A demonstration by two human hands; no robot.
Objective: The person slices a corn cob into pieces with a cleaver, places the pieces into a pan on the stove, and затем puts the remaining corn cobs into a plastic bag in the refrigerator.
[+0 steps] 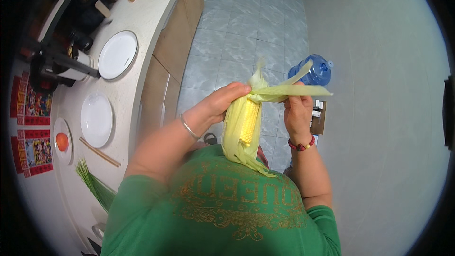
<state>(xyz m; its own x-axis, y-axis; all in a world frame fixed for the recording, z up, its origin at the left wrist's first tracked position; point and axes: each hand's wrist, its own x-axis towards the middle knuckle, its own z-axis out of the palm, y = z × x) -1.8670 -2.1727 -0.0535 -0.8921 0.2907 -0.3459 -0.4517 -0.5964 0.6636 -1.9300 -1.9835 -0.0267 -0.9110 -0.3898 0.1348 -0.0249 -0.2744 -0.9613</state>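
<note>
An ear of corn [250, 121] hangs in front of my chest, its yellow kernels bared along one side and pale green husk [233, 128] around the rest. My left hand [225, 100] grips it near the upper end, thumb pressed on the husk. Strips of husk [284, 91] peeled from the ear stretch out to the right, pinched between the fingers of my right hand [299, 112]. The fingers of my left hand behind the corn are hidden.
Along the left runs a counter [124, 113] with white plates [96, 119], a round red-orange item [62, 142] on a dish, chopsticks [100, 152] and long green stalks [94, 185]. A blue water jug [314, 71] and a cardboard box [320, 119] are on the floor by the right wall [376, 113].
</note>
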